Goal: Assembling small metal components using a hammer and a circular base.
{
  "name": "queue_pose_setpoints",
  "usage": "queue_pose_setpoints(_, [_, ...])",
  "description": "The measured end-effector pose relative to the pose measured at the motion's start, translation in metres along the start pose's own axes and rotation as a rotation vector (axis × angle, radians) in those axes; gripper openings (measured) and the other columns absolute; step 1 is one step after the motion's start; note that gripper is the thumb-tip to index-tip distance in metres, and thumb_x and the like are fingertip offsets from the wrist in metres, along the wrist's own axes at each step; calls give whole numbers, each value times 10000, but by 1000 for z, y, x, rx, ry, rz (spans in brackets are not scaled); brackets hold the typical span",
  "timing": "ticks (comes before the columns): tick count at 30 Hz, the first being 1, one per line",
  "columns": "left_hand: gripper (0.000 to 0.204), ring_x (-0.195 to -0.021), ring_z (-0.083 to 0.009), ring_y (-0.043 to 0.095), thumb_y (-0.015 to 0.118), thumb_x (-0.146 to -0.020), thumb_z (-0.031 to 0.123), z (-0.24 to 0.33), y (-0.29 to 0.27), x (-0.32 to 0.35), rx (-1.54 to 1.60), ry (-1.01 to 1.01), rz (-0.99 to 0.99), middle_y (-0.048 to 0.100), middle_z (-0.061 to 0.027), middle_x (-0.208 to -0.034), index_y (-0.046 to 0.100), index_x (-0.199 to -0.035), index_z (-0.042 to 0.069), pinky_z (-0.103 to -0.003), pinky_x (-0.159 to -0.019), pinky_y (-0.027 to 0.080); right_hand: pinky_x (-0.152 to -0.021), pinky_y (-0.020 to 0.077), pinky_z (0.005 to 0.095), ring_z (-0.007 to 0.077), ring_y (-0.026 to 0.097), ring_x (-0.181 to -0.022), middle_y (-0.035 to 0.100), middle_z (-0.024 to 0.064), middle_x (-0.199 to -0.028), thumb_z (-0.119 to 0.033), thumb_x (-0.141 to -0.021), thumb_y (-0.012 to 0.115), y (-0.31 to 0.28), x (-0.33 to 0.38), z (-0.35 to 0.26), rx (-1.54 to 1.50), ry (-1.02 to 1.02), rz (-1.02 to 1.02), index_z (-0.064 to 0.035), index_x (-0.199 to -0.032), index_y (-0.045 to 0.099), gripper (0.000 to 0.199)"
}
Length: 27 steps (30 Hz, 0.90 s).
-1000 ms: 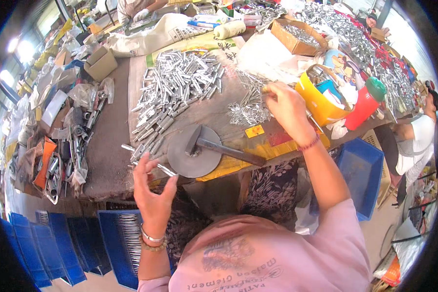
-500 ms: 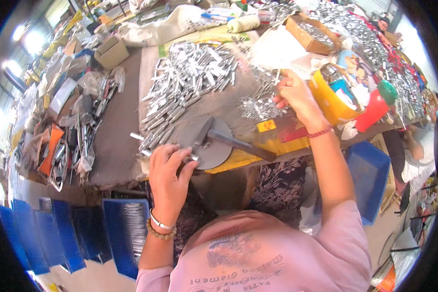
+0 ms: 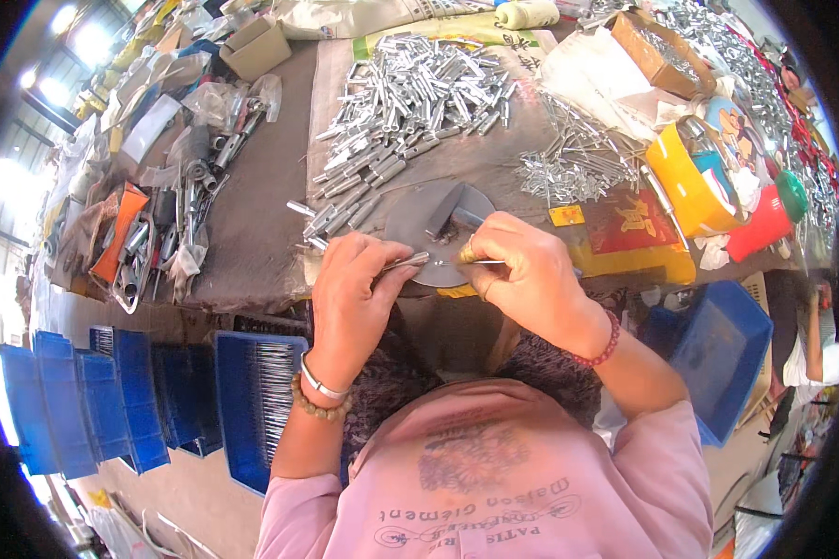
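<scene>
Over the front of a round grey metal disc, both my hands are close together. My left hand pinches a small silvery metal sleeve between thumb and fingers, its end facing right. Opposite it, my right hand grips a thin metal rod that points toward the sleeve; a small gap seems to lie between them. A hammer rests on the disc, its handle partly hidden behind my right hand. Beyond the disc is a large heap of silvery metal sleeves.
Right of the heap lie small metal parts and thin rods. A yellow container and a red bottle stand farther right. Tools in plastic crowd the left. Blue bins sit below the table at left, another at right.
My right hand has come back from the small parts to the disc, now with a thin rod. My left hand has moved right, holding a sleeve before it. The view has shifted.
</scene>
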State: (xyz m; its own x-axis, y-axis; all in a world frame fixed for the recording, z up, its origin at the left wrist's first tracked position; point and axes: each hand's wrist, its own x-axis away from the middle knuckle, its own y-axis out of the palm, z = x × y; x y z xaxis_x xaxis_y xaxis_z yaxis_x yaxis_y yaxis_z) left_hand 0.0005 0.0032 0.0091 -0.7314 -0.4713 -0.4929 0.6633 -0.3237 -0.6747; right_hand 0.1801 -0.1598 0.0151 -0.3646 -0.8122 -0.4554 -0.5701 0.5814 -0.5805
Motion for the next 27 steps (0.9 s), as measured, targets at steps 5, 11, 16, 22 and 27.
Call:
queue_pose_setpoints(5, [178,-957,-287,676,880,-846,59,-3,3,-1,19,33,14,708,-81,-945,820,-1013,69,-398,-873,522,-750,591,448,310,708,-878,646,74,-914,-43,-841,780,-3,-1,-3,314,-124,-2,-101,-875,729,84])
queue_pose_setpoints(11, [199,-937,-292,686,878,-851,60,-11,6,0,38,33,-23,706,-89,-946,827,-1044,59,-387,-836,541,-808,555,435,286,669,-914,630,61,-911,-67,-861,746,-6,-8,-6,454,-222,-21,-97,-850,714,46])
queue_pose_setpoints(16, [209,-902,-286,682,889,-841,63,-11,7,3,34,87,1,704,-96,-929,840,-1044,61,-388,-813,545,-810,529,428,285,663,-915,623,60,-912,-74,-862,744,0,-5,0,401,-241,-8,-97,-850,713,40])
queue_pose_setpoints(22, [198,-892,-281,682,888,-847,55,-12,8,4,73,76,16,699,-96,-917,837,-1038,56,-380,-807,543,-812,527,427,289,663,-891,625,64,-921,-56,-841,745,2,-7,1,388,-275,8,-96,-847,702,59])
queue_pose_setpoints(27, [183,-898,-280,682,878,-857,45,-11,8,3,38,90,9,696,-100,-927,833,-1034,54,-381,-808,544,-822,529,431,294,676,-901,638,68,-905,-46,-810,760,1,-10,3,374,-276,-14,-99,-846,694,92])
